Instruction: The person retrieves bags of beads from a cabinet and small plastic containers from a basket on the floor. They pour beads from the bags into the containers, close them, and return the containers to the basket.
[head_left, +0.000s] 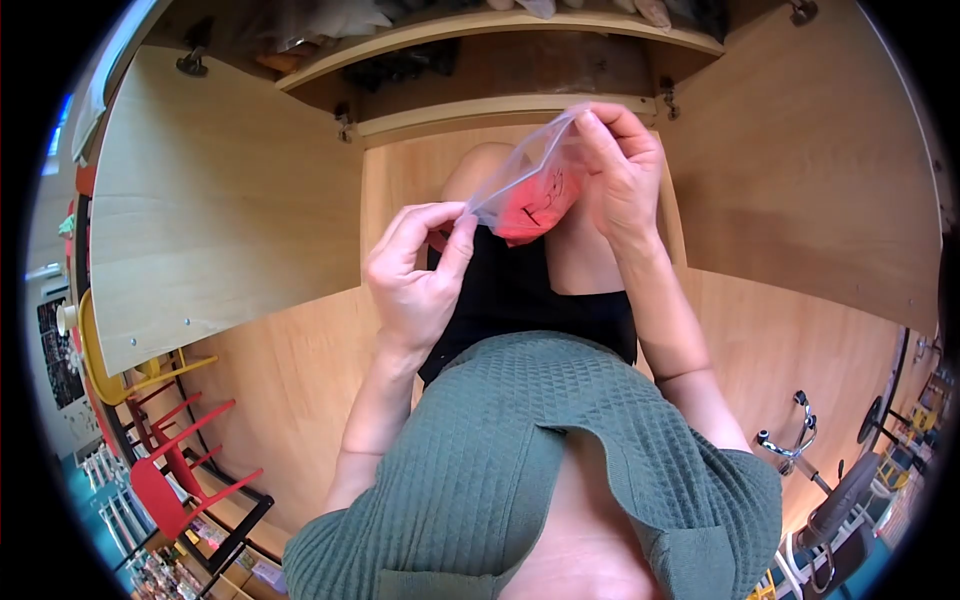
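Note:
Between my two hands a clear plastic zip bag is stretched at its top edge, tilted up toward the right. Something red with black handwriting on or in it, a red piece, shows through the plastic. My left hand pinches the bag's lower left corner between thumb and fingers. At the upper right corner, my right hand pinches the rim with thumb and forefinger. Whether the bag's mouth is sealed I cannot make out. The bag hangs above my knees and black shorts.
An open cabinet stands in front, its left door and right door swung wide on either side. Bags lie on its shelf. Red chairs are at left, a wheeled chair at right, on a wooden floor.

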